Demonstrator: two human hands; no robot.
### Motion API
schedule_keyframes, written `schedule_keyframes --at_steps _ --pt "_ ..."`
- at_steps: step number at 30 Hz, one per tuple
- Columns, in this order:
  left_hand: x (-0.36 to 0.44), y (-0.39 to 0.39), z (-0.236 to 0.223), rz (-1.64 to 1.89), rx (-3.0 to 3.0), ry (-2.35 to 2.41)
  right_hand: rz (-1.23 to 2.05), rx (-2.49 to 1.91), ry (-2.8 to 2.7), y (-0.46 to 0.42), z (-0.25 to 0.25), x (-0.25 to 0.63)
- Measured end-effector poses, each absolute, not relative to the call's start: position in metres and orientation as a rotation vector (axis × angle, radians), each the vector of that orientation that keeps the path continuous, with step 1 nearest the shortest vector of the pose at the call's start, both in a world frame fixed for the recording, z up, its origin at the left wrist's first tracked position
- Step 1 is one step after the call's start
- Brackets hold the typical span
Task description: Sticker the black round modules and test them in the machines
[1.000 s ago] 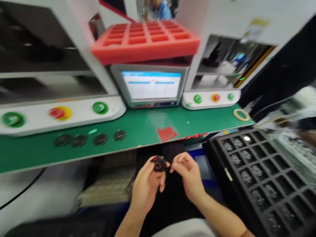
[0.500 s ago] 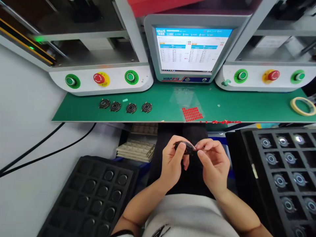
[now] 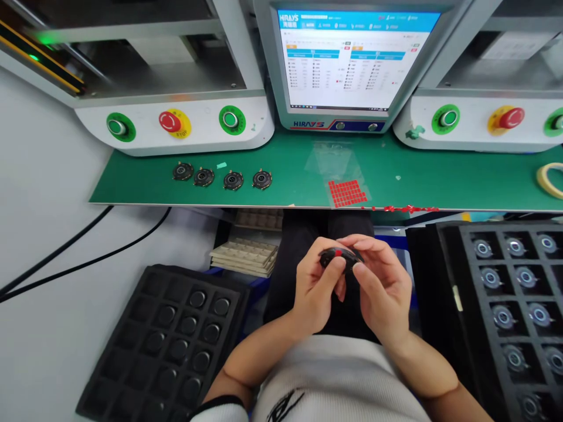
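Above my lap I hold a black round watch case (image 3: pixel 349 258) between both hands. My left hand (image 3: pixel 314 290) is closed around its left side, with the thumb pressed on the near face. A small red sticker (image 3: pixel 338 252) shows on the case just above that thumb. The fingers and thumb of my right hand (image 3: pixel 385 287) are closed on the case's right side. My fingers hide part of the case. On the green bench, beyond my hands, lies a sheet of red stickers (image 3: pixel 347 193) on clear film.
Several watch cases (image 3: pixel 233 180) lie in a row on the green bench (image 3: pixel 290 176). Black foam trays with watch parts stand at left (image 3: pixel 145 328) and right (image 3: pixel 479 299). Behind are a monitor (image 3: pixel 352 64), push buttons (image 3: pixel 230 119) and a tape roll (image 3: pixel 549 179).
My right hand has closed in on the right side of the watch case, which is now gripped from both sides. The red sticker now shows on it. The head view has tilted downward slightly.
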State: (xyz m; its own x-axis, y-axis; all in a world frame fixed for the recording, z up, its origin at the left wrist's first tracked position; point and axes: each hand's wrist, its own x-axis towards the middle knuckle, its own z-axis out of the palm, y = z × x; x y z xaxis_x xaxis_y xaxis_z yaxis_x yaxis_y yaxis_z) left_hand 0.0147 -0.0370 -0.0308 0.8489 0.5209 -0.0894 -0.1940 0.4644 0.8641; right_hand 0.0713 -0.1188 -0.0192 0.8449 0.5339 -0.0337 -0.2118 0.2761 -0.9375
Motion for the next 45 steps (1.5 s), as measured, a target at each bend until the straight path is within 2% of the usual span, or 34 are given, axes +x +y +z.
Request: schedule_keyframes --at_steps 13,31,39,42,45 --pt "0.009 -0.036 -0.029 0.758 1.692 0.181 0.633 -1.114 -0.284 -0.115 -0.006 0.065" --pt "0.012 -0.035 -0.033 0.844 2.023 0.140 0.579 -1.007 0.042 -0.102 -0.007 0.053" --pt "0.013 -0.036 -0.032 0.813 1.933 0.026 0.589 -1.098 0.032 -0.109 -0.001 0.058" --pt "0.016 -0.032 -0.030 0.554 1.503 0.136 0.573 -1.188 -0.146 -0.119 -0.007 0.065" --pt "0.019 -0.028 -0.028 0.230 0.992 0.244 0.326 -1.295 -0.501 -0.128 -0.019 0.073"
